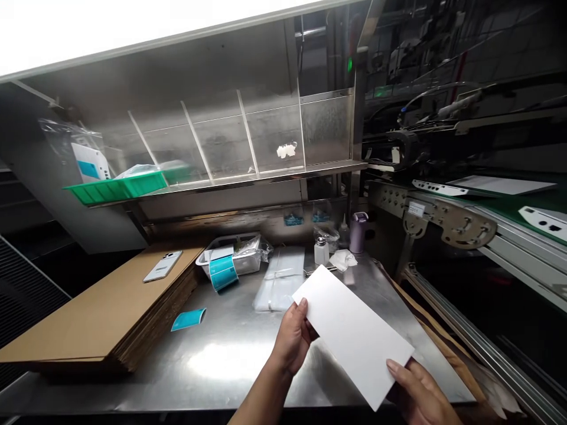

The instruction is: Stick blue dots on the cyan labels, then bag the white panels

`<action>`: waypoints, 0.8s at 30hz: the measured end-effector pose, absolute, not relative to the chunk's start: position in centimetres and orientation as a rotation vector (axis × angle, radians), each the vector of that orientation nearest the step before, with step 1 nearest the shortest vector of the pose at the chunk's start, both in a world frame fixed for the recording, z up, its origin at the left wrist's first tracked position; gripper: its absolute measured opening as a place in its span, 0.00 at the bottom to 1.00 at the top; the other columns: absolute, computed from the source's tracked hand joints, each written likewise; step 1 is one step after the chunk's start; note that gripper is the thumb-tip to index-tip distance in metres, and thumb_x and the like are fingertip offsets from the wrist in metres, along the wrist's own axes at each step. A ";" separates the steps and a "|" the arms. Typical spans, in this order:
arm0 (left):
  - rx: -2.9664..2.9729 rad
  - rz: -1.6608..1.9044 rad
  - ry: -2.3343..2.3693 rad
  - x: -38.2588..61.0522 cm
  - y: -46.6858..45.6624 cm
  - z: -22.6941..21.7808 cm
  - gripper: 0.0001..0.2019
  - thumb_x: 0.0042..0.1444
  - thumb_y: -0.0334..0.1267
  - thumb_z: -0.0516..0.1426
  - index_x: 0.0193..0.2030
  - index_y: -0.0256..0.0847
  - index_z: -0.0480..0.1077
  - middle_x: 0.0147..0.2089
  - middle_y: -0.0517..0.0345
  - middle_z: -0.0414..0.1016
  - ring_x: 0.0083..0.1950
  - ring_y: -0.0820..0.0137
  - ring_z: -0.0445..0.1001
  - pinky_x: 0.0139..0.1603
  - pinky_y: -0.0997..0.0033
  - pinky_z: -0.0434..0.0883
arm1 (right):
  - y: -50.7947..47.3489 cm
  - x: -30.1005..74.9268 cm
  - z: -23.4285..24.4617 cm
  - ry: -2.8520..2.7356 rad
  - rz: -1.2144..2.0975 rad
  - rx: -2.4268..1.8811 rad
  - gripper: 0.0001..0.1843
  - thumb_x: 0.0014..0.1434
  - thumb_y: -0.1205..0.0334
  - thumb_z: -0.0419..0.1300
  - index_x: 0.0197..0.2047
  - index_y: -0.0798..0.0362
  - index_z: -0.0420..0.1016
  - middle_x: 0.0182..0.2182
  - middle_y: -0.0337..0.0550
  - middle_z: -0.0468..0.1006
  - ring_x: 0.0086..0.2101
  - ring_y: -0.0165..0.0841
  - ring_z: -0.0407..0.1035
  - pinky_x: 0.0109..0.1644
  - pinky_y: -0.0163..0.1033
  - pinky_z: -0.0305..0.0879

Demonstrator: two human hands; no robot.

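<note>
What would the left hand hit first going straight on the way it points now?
Past the white sheet it holds, the left hand would probably meet the crumpled white wipe; depth is unclear, so the white bottle beside it could come first.

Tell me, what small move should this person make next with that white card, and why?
Probably lower the white card onto the steel table just beneath it. The left hand and right hand hold it by its edges, tilted, right above the tabletop, so it has only a short way to go.
</note>
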State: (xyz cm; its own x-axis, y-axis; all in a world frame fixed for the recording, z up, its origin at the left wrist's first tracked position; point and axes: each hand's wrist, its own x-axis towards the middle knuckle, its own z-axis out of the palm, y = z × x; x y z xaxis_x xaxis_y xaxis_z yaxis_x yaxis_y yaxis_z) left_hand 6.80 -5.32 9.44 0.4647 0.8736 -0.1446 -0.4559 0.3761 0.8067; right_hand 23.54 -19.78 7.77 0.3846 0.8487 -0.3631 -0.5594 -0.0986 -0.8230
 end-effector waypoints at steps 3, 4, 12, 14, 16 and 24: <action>0.769 0.968 0.607 6.4 -5.8 9.2 0.25 0.58 0.49 0.59 0.58 0.41 0.63 0.53 0.47 0.76 0.47 0.62 0.77 0.47 0.64 0.72 | -19.4 24.3 8.3 -0.422 1.237 -1.153 0.36 0.46 0.45 0.68 0.57 0.49 0.71 0.46 0.50 0.79 0.48 0.50 0.72 0.49 0.52 0.71; 0.768 0.980 0.610 6.3 -5.9 9.3 0.25 0.57 0.49 0.59 0.58 0.42 0.63 0.52 0.48 0.76 0.46 0.64 0.78 0.46 0.65 0.72 | -19.2 24.6 8.3 -0.454 1.234 -1.144 0.37 0.47 0.46 0.68 0.59 0.48 0.69 0.48 0.49 0.78 0.49 0.48 0.71 0.50 0.51 0.70; 0.770 0.987 0.600 5.5 -5.9 9.5 0.26 0.59 0.49 0.58 0.61 0.43 0.59 0.50 0.49 0.77 0.44 0.64 0.78 0.44 0.64 0.73 | -17.9 26.4 7.1 -0.379 1.283 -1.098 0.37 0.51 0.48 0.68 0.62 0.41 0.63 0.52 0.41 0.75 0.54 0.42 0.67 0.52 0.43 0.69; 0.770 0.983 0.602 5.5 -5.9 9.4 0.26 0.59 0.48 0.58 0.60 0.43 0.59 0.49 0.49 0.77 0.43 0.65 0.78 0.44 0.64 0.73 | -18.0 26.5 7.0 -0.383 1.302 -1.092 0.37 0.51 0.49 0.68 0.62 0.41 0.63 0.51 0.40 0.75 0.52 0.42 0.68 0.49 0.41 0.71; 0.761 0.975 0.611 5.5 -6.0 9.3 0.25 0.58 0.48 0.59 0.59 0.42 0.61 0.48 0.50 0.77 0.41 0.66 0.78 0.43 0.65 0.73 | -18.0 26.5 7.1 -0.399 1.295 -1.104 0.36 0.51 0.49 0.68 0.61 0.41 0.64 0.51 0.40 0.76 0.51 0.41 0.69 0.47 0.39 0.71; 0.799 0.953 0.612 5.2 -6.1 8.5 0.23 0.60 0.48 0.57 0.58 0.41 0.62 0.46 0.49 0.77 0.39 0.67 0.78 0.38 0.69 0.72 | -17.1 27.1 6.1 -0.396 1.141 -1.153 0.19 0.51 0.50 0.68 0.44 0.49 0.75 0.45 0.40 0.77 0.47 0.32 0.69 0.46 0.28 0.69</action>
